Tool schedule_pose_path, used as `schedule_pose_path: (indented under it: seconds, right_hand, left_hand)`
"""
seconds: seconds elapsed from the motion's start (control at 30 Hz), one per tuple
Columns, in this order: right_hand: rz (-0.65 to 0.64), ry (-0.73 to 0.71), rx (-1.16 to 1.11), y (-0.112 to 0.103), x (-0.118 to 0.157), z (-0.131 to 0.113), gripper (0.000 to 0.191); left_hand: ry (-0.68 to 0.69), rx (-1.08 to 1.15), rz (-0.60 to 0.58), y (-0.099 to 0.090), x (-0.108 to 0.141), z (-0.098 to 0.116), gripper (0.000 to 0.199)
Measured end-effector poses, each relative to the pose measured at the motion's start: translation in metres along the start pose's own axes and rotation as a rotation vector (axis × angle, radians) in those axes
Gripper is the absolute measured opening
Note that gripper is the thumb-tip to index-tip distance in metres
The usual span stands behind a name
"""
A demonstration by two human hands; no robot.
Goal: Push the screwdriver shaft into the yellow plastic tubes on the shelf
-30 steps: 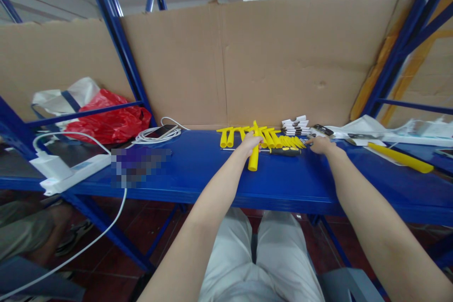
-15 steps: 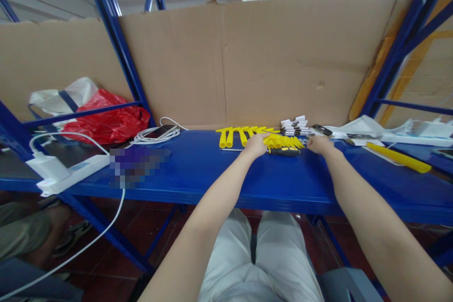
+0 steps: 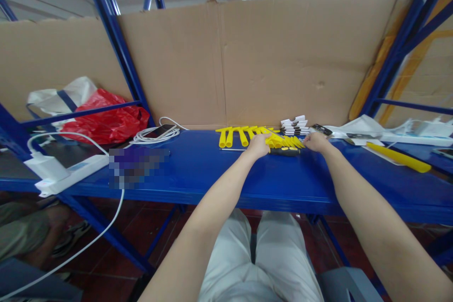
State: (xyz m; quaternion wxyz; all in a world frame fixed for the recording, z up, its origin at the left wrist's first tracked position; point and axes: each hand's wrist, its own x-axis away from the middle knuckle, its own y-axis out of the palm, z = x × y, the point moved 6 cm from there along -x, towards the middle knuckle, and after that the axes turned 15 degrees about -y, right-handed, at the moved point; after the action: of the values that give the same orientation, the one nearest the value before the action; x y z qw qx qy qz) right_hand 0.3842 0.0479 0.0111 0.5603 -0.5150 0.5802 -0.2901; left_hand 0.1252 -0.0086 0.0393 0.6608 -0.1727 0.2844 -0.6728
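Yellow T-shaped plastic pieces (image 3: 244, 138) lie in a row along the back of the blue table. More yellow pieces (image 3: 288, 141) overlap like a fan between my two hands. My left hand (image 3: 258, 146) is closed at the left end of the fan, its fingertips on a yellow piece and partly hidden. My right hand (image 3: 316, 142) is closed at the fan's right end, fingertips pinched together; what they hold is too small to make out. In front of the fan lies a screwdriver (image 3: 285, 151) with a black and yellow handle, its shaft passing behind my left hand.
White-and-black clips or packets (image 3: 295, 125) are stacked behind the fan. To the right lie a long yellow tool (image 3: 399, 156) and a white power strip (image 3: 433, 139). At left are a phone (image 3: 161, 131), coiled cable, red bag (image 3: 109, 115) and another power strip (image 3: 76, 172). Cardboard (image 3: 276, 61) stands behind.
My left hand has shifted slightly right along the yellow pieces. My right hand has moved slightly left, closer to the fan's end.
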Motion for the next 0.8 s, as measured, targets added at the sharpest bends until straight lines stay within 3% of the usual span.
schedule_pose_path:
  seconds: [0.17,0.3,0.5,0.8]
  right_hand:
    - [0.267,-0.050,-0.438,-0.020,0.003,-0.050,0.028]
    - [0.267,-0.123,-0.710,-0.018,0.004,-0.079,0.041]
    - [0.194,-0.179,-0.707,-0.011,0.005,-0.093,0.039]
    - [0.181,-0.225,-0.654,-0.009,0.005,-0.097,0.035]
  left_hand:
    - [0.023,0.031,-0.023,0.004,0.004,0.004,0.049]
    - [0.072,-0.035,0.000,0.006,0.008,0.006,0.047]
    - [0.105,-0.220,0.066,0.003,0.016,0.010,0.046]
    - [0.115,-0.224,0.063,0.003,0.017,0.011,0.050]
